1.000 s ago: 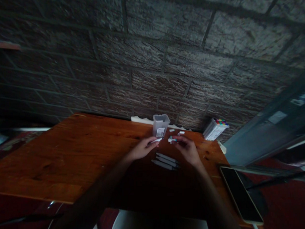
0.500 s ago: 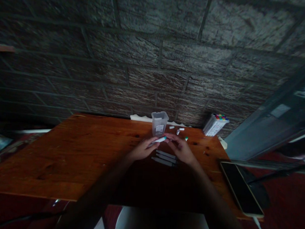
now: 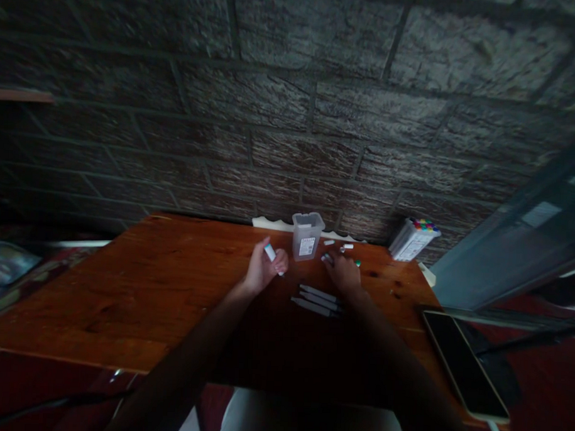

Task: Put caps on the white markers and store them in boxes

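Observation:
My left hand (image 3: 263, 269) is closed around a white marker (image 3: 270, 252) with a teal end, held tilted above the table. Farther right, my right hand (image 3: 344, 274) reaches down to the tabletop, its fingertips pinching a small white marker cap (image 3: 327, 259). Several loose caps lie just beyond it, among them a white cap (image 3: 348, 246) and a green-ended cap (image 3: 358, 263). Between my forearms, three grey uncapped markers (image 3: 312, 306) lie side by side. A clear plastic container (image 3: 307, 238) with a label stands upright between and behind my hands.
A second clear case (image 3: 413, 239), full of colourful markers, stands at the table's back right. At the right edge lies a phone (image 3: 464, 363) with a white cable. The wooden table (image 3: 172, 287) meets a brick wall (image 3: 271, 146) behind.
My hands, earlier together at the marker, have come apart. The left has drawn back leftward with the marker turned more upright; the right has moved to the caps. The view has shifted slightly.

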